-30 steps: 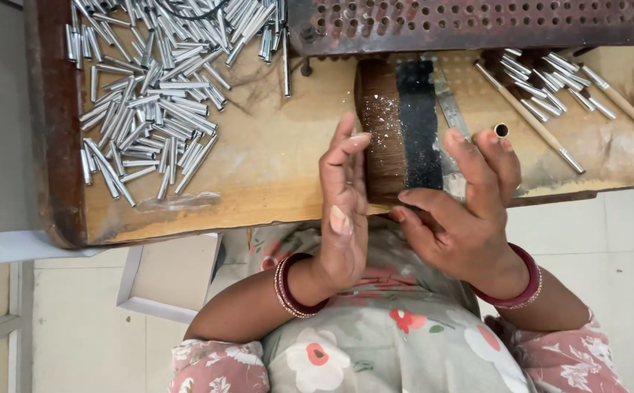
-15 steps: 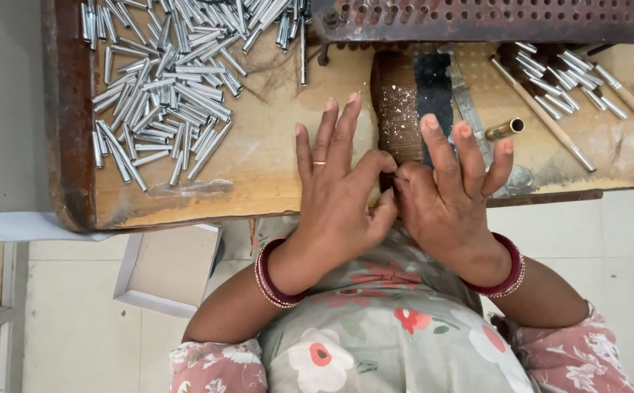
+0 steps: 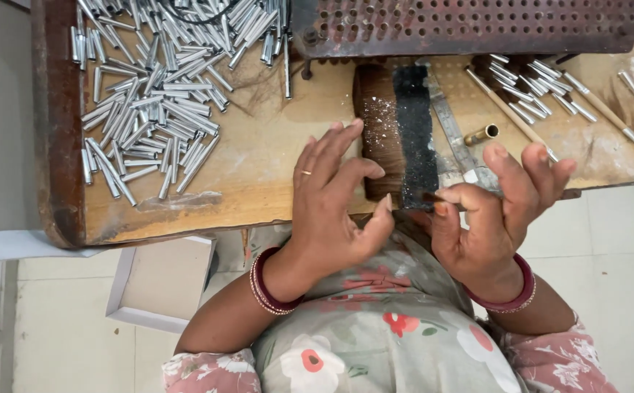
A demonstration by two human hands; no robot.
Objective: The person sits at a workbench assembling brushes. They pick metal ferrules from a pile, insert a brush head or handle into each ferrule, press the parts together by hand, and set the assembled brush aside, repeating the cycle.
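My left hand point(image 3: 335, 200) hovers over the front edge of the wooden workbench point(image 3: 258, 175) with its fingers spread and nothing in them; the thumb points right. My right hand point(image 3: 495, 215) pinches a thin dark stick point(image 3: 437, 197) between thumb and forefinger, the other fingers fanned out. The stick's tip lies at the near end of a wooden block point(image 3: 379, 124) that carries a black abrasive strip point(image 3: 413, 138). Both hands sit just in front of this block, a small gap between them.
A heap of silver metal tubes point(image 3: 149, 94) covers the bench's left side. A rusty perforated plate point(image 3: 477, 25) lies at the back, with a flat metal file point(image 3: 449, 124), a brass tube point(image 3: 483, 135) and more silver tubes point(image 3: 535, 87) to the right. A white box point(image 3: 164, 284) sits below the bench.
My hands, pressed together over the block's near end half a second ago, have drawn apart. The right one now shows the thin stick pinched in it; the left one has opened.
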